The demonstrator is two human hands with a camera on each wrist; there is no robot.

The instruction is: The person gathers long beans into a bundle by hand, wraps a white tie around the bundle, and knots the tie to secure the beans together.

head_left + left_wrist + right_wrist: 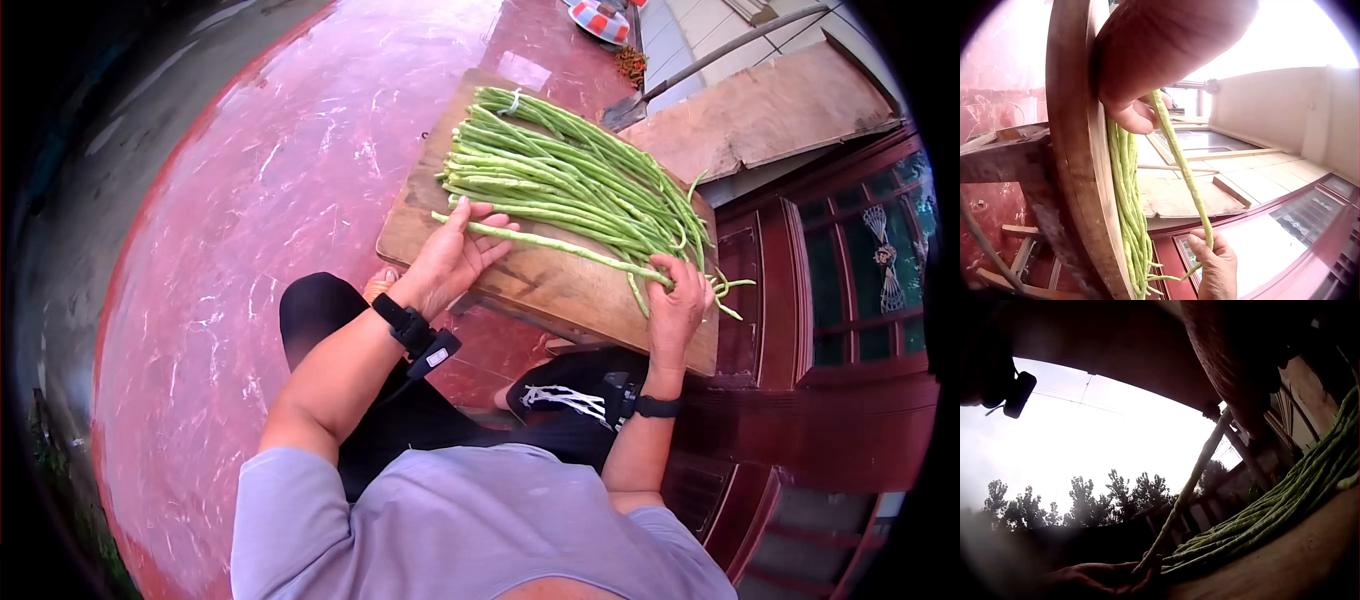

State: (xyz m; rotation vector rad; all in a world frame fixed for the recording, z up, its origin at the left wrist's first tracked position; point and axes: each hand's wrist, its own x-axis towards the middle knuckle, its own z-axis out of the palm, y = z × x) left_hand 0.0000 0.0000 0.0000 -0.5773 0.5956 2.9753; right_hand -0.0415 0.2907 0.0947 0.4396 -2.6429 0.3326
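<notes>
One long green bean [560, 245] stretches between my two hands above the near side of a small wooden table [530, 283]. My left hand [448, 262], palm turned up, holds it near its left end between thumb and fingers. At the other end, my right hand [682, 300] pinches the bean with thumb and fingertips. In the left wrist view the bean [1182, 165] slants down from the left fingers to the right hand [1217, 269]. Just beyond it lies a thick pile of long beans [570, 170], ends lined up at the left, with a white tie [513, 102] round some of them.
A wooden board [765, 110] and a long-handled shovel [700, 65] lean at the back right. Dark red doors [765, 290] stand close on the right. A red and white basin [600, 20] sits farther back on the reddish floor [260, 190]. My knees are below the table's near edge.
</notes>
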